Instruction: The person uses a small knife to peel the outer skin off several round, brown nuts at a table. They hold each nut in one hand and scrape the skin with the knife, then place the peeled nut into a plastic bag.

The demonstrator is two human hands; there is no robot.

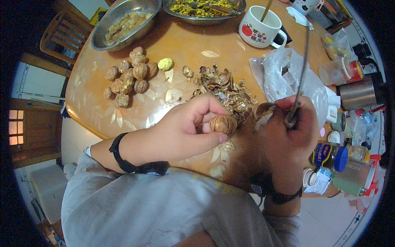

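Observation:
My left hand (182, 132) grips a whole brown walnut (223, 125) between thumb and fingers, over the near part of the table. To its right, my right hand (288, 136) is closed around a thin dark metal tool (303, 66), whose shaft points up and away from me; motion blurs it, so its kind is unclear. Just beyond both hands lies a heap of broken walnut shells (225, 83). A half shell (187, 71) sits at the heap's left. Farther left, several whole walnuts (140, 71) are piled together, with a yellow-green crumpled lump (165, 64) beside them.
Along the far edge of the wooden table (85, 83) stand a steel bowl of pale food (125, 7), another with corn (200, 21) and a white mug (257, 34). A plastic bag (284, 74) lies right of the shells. Jars, including a blue-lidded one (327, 156), crowd the right edge.

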